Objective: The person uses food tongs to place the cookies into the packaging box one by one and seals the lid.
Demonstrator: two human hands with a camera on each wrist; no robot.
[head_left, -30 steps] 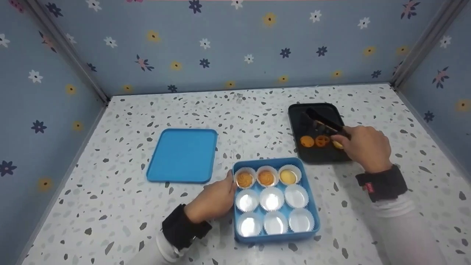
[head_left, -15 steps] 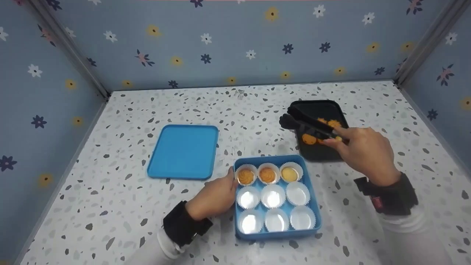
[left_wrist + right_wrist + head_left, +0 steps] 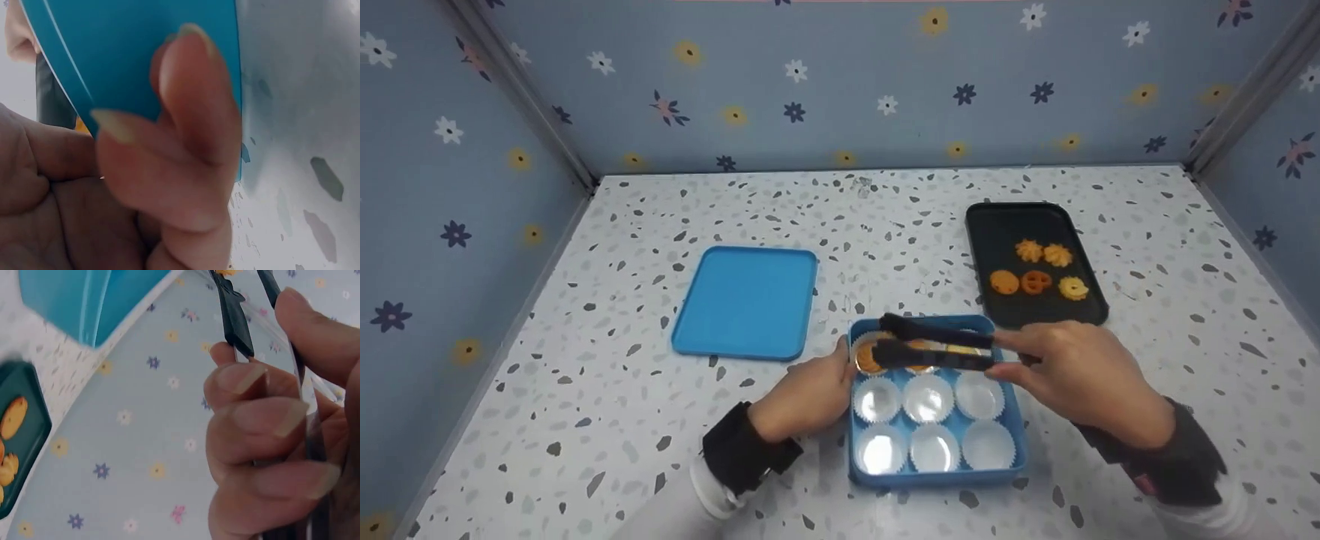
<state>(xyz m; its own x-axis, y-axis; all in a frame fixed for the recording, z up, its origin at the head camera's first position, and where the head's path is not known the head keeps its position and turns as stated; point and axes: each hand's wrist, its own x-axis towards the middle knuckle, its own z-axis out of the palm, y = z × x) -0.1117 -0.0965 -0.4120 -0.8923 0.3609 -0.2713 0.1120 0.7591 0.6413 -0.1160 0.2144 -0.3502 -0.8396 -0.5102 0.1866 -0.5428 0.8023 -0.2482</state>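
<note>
A pair of black tongs (image 3: 937, 346) is gripped in my right hand (image 3: 1084, 375), fingers and thumb curled round its arms. The tong tips are apart, over the back row of the blue box (image 3: 1012, 420). Whether anything lies between them I cannot tell. White paper cups (image 3: 928, 399) fill the box in rows; the back ones hold cookies (image 3: 870, 358), partly hidden by the tongs, while the front and middle cups look bare. My left hand (image 3: 810, 397) rests against the box's left outer wall, its bent fingers (image 3: 197, 95) touching the blue side (image 3: 129, 50).
At the back right lies a black tray (image 3: 1005, 225) with several cookies, among them a pretzel-shaped one (image 3: 1036, 283) and a yellow ring (image 3: 1073, 288). A flat blue lid (image 3: 746, 300) lies on the left. Flower-patterned panels (image 3: 825, 82) enclose the speckled table (image 3: 660, 405).
My right hand has brought the tongs from over the black tray leftward and nearer, above the blue box. The left hand has stayed at the box's side. The view has shifted slightly.
</note>
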